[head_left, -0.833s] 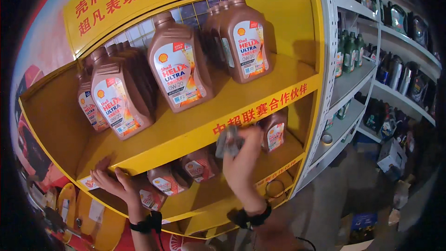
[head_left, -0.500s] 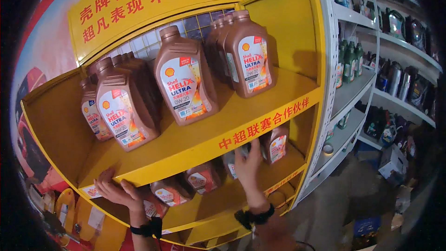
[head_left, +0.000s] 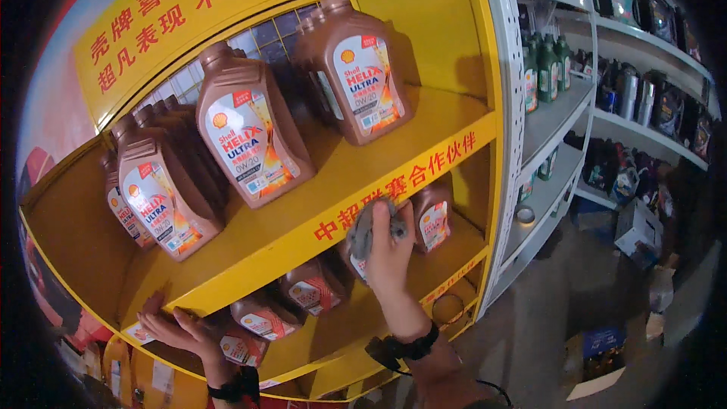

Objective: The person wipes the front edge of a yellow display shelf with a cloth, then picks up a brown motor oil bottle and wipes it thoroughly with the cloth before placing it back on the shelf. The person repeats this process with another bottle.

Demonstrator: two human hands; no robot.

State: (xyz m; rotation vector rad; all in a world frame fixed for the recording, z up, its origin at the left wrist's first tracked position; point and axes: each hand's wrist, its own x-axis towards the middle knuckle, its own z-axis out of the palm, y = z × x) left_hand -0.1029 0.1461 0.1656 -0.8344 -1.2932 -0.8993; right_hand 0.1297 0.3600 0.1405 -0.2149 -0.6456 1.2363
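A crumpled grey cloth [head_left: 365,233] is bunched in my right hand [head_left: 389,254], whose fingers are closed round it. The cloth lies against the yellow front edge [head_left: 291,246] of the upper shelf, over part of its red lettering. My left hand [head_left: 182,335] has its fingers stretched out at the left end of that same edge and holds nothing. On the upper shelf stand brown oil bottles with white labels, among them a left one [head_left: 163,193], a middle one [head_left: 254,132] and a right one [head_left: 367,68]. Behind my right hand, a brown bottle [head_left: 433,220] stands on the lower shelf.
More brown bottles [head_left: 314,288] line the lower shelf below the edge. White metal racks [head_left: 556,132] with green and dark bottles stand to the right. An open carton [head_left: 602,363] and a white box [head_left: 640,231] are on the floor there.
My right hand has come up from below the shelf edge, bringing the grey cloth into plain view against the edge's front. The shelf sits farther left in view; my left hand remains at its left end.
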